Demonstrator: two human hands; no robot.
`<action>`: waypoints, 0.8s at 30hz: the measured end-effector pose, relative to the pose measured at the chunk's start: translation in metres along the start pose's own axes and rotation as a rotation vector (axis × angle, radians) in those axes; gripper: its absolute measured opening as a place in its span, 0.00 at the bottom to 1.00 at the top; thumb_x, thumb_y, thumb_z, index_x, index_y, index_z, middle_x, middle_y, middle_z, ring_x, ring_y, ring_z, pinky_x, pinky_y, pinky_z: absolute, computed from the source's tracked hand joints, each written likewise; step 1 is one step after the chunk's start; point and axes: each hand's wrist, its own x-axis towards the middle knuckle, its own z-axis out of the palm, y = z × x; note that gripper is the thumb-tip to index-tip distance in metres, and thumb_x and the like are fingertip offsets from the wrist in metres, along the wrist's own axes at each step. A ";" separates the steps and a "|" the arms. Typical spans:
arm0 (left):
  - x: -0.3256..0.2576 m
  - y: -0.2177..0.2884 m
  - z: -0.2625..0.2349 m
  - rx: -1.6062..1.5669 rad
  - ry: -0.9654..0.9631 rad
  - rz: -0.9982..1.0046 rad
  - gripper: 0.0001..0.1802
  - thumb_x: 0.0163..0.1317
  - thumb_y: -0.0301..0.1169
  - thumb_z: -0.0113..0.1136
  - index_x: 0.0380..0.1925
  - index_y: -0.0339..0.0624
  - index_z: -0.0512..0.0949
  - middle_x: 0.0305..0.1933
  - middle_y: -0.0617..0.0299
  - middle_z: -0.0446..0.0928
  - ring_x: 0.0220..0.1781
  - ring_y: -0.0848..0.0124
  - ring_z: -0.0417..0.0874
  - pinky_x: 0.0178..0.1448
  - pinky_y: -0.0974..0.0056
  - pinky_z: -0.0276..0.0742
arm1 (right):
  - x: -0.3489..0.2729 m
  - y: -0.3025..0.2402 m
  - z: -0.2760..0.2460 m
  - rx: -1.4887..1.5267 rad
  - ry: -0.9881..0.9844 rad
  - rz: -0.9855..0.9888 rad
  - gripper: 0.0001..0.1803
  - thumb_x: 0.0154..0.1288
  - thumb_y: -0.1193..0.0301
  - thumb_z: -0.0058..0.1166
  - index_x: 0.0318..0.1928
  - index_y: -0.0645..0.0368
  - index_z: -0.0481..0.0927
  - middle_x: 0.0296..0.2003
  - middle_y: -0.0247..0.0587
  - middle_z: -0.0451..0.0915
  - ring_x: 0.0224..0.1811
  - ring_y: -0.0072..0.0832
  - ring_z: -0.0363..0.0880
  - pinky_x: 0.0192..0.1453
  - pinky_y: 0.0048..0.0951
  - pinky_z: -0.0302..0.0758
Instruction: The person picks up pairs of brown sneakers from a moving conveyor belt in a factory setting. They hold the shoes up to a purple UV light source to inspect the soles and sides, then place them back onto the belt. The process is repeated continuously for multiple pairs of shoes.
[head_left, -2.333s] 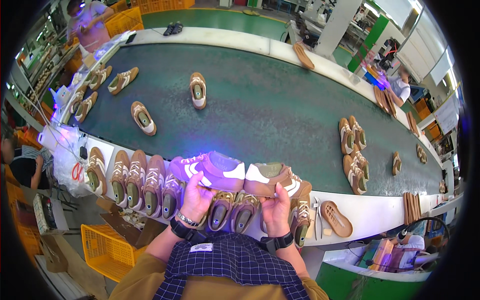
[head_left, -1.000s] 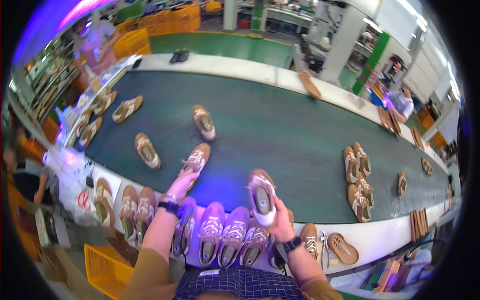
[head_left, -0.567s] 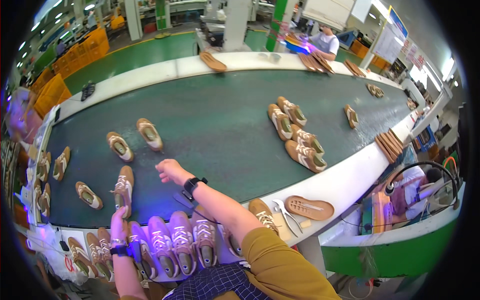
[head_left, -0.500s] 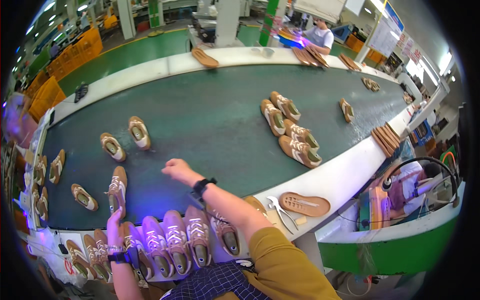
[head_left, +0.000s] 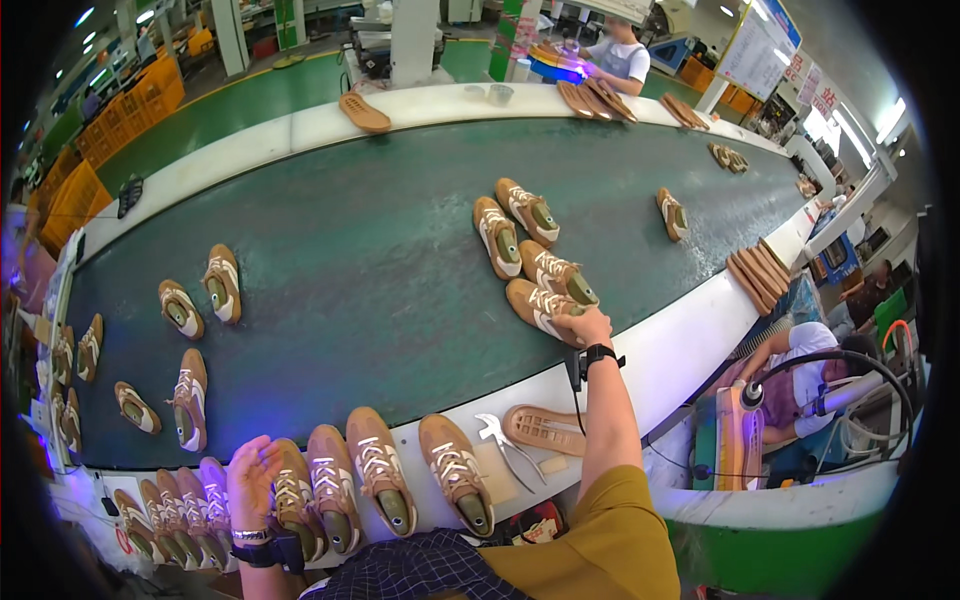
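My right hand (head_left: 585,325) reaches out over the green conveyor belt (head_left: 340,300) and grips the heel end of a brown and white lace-up shoe (head_left: 537,306). This is the nearest in a cluster of several such shoes, and a second shoe (head_left: 558,271) lies right behind it. My left hand (head_left: 254,480) is raised, fingers stretched and holding nothing, over a row of matching shoes on the near ledge. Closest to it is a shoe (head_left: 297,495) on its right. Olive-green lasts fill the shoes.
Pincers (head_left: 508,450) and a brown sole (head_left: 545,428) lie on the white ledge to the right. Stacked soles (head_left: 760,275) stand farther along. More shoes sit on the belt's left part. One co-worker (head_left: 620,65) is across the belt, another (head_left: 800,375) at the right.
My right hand has swung right from above the belt's middle onto the clustered shoe. My left hand has let go of a shoe on the belt. The belt's left shoes shifted left in view.
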 end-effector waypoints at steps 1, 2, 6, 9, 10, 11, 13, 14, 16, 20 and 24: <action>0.000 -0.001 0.014 0.023 -0.021 -0.010 0.18 0.61 0.36 0.53 0.45 0.34 0.73 0.41 0.52 0.78 0.43 0.64 0.80 0.49 0.61 0.77 | 0.002 -0.003 0.002 -0.098 -0.028 -0.092 0.46 0.30 0.48 0.70 0.50 0.63 0.75 0.48 0.52 0.77 0.54 0.48 0.71 0.58 0.38 0.68; 0.003 0.000 0.029 0.051 -0.060 -0.024 0.17 0.61 0.35 0.53 0.45 0.34 0.73 0.41 0.52 0.78 0.43 0.64 0.80 0.49 0.61 0.77 | 0.001 0.003 -0.001 -0.190 -0.045 -0.170 0.45 0.29 0.49 0.70 0.49 0.63 0.75 0.47 0.51 0.78 0.53 0.48 0.71 0.59 0.38 0.68; 0.013 -0.005 0.083 0.100 -0.188 -0.096 0.16 0.61 0.33 0.53 0.45 0.33 0.73 0.41 0.52 0.78 0.42 0.64 0.80 0.49 0.62 0.77 | 0.010 0.015 0.013 -0.374 0.036 -0.338 0.36 0.26 0.55 0.72 0.40 0.62 0.79 0.43 0.49 0.79 0.50 0.47 0.74 0.54 0.37 0.72; 0.021 -0.016 0.117 0.144 -0.279 -0.138 0.16 0.61 0.32 0.52 0.46 0.33 0.73 0.42 0.52 0.78 0.44 0.65 0.80 0.50 0.62 0.77 | 0.028 0.026 0.017 -0.170 -0.013 -0.400 0.31 0.26 0.58 0.71 0.35 0.63 0.81 0.35 0.51 0.81 0.41 0.45 0.79 0.45 0.36 0.76; 0.023 -0.019 0.128 0.147 -0.310 -0.151 0.16 0.61 0.32 0.52 0.46 0.33 0.73 0.42 0.52 0.78 0.45 0.65 0.79 0.51 0.62 0.76 | 0.025 0.026 0.018 -0.073 -0.051 -0.426 0.30 0.27 0.58 0.71 0.34 0.64 0.82 0.33 0.51 0.82 0.39 0.44 0.80 0.44 0.35 0.76; 0.024 -0.022 0.137 0.148 -0.335 -0.163 0.16 0.61 0.32 0.52 0.46 0.33 0.73 0.43 0.52 0.77 0.45 0.65 0.79 0.51 0.61 0.76 | 0.021 0.020 0.016 0.023 -0.096 -0.456 0.29 0.28 0.59 0.71 0.33 0.64 0.82 0.31 0.51 0.82 0.36 0.43 0.80 0.43 0.34 0.76; 0.027 -0.027 0.156 0.179 -0.398 -0.230 0.18 0.62 0.31 0.51 0.50 0.33 0.70 0.45 0.50 0.76 0.48 0.63 0.78 0.54 0.60 0.75 | -0.005 0.000 0.011 0.277 -0.316 -0.355 0.25 0.37 0.60 0.69 0.34 0.68 0.82 0.27 0.44 0.81 0.29 0.27 0.79 0.37 0.26 0.74; 0.027 -0.031 0.165 0.190 -0.425 -0.264 0.19 0.62 0.31 0.51 0.51 0.33 0.68 0.46 0.50 0.75 0.49 0.62 0.77 0.54 0.59 0.74 | -0.013 -0.004 0.017 0.390 -0.439 -0.363 0.24 0.41 0.61 0.68 0.36 0.67 0.82 0.28 0.41 0.81 0.30 0.24 0.79 0.37 0.25 0.74; 0.028 -0.038 0.179 0.217 -0.471 -0.316 0.25 0.63 0.33 0.52 0.57 0.34 0.62 0.50 0.47 0.72 0.54 0.59 0.74 0.56 0.57 0.73 | -0.045 -0.024 0.026 0.623 -0.675 -0.369 0.21 0.49 0.63 0.66 0.40 0.66 0.81 0.32 0.36 0.82 0.31 0.21 0.78 0.39 0.24 0.74; 0.027 -0.052 0.202 0.074 -0.424 -0.271 0.30 0.63 0.36 0.54 0.61 0.37 0.59 0.54 0.47 0.70 0.59 0.58 0.70 0.61 0.55 0.68 | -0.120 -0.068 0.049 0.842 -1.087 -0.434 0.23 0.55 0.65 0.63 0.49 0.64 0.77 0.42 0.35 0.79 0.43 0.20 0.76 0.49 0.25 0.73; 0.035 -0.050 0.191 -0.322 -0.374 -0.138 0.32 0.61 0.43 0.56 0.62 0.41 0.61 0.63 0.56 0.66 0.64 0.62 0.66 0.70 0.53 0.57 | -0.143 -0.126 0.046 0.896 -1.443 -0.639 0.24 0.55 0.65 0.63 0.51 0.62 0.76 0.49 0.39 0.76 0.51 0.22 0.73 0.54 0.27 0.70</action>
